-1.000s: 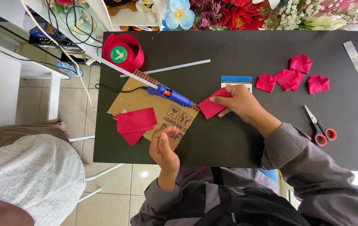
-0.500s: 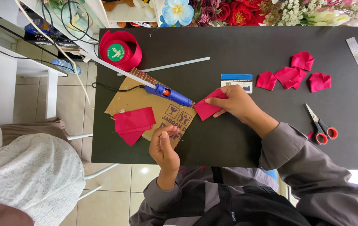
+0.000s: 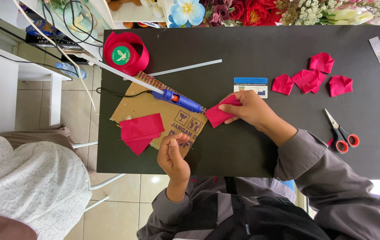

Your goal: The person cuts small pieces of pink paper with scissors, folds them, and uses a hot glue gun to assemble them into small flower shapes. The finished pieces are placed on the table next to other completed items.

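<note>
The flat table top (image 3: 252,49) is black, the folded ribbon piece (image 3: 220,114) is red, the slim glue gun (image 3: 182,100) is blue, the cardboard sheet (image 3: 145,104) is brown.

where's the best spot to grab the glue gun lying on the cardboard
Likely the blue body of the glue gun, taken from above. It lies flat on the cardboard, nozzle pointing toward the right hand, clear glue stick trailing up-left; keep fingers off the nozzle end.
</note>
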